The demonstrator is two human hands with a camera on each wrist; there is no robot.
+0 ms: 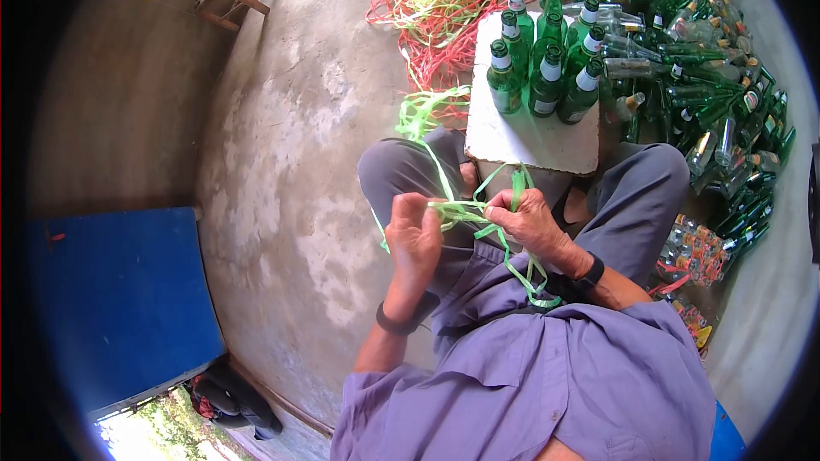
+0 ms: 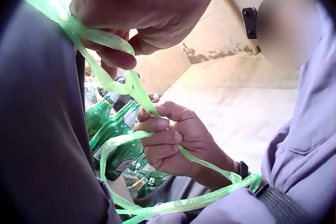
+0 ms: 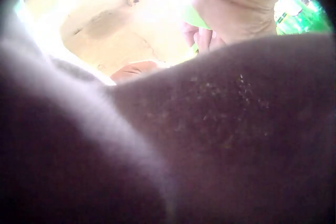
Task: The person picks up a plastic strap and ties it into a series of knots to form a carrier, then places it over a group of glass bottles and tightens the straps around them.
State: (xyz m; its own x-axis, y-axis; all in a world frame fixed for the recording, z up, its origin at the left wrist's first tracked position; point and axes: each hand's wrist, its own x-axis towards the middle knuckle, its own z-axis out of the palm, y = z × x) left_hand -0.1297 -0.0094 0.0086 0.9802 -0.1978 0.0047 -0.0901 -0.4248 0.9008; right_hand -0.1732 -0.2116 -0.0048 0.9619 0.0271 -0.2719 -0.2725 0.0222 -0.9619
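Bright green in the head view: pinching ribbon (image 1: 458, 207) with left hand (image 1: 412, 235) and right hand (image 1: 531, 220) alike, over the lap (image 1: 465, 286), just short of the table (image 1: 525, 147). Risking a tangle from slack loops; perhaps toppling bottles (image 1: 545, 90), too, with one bumped knee (image 1: 653, 172). Now to left wrist: seeing ribbon crossed between both hands, liable to snarl if pulled hard, or slip if pinched loosely. Over to right wrist: mostly blocked, no telling the grip.
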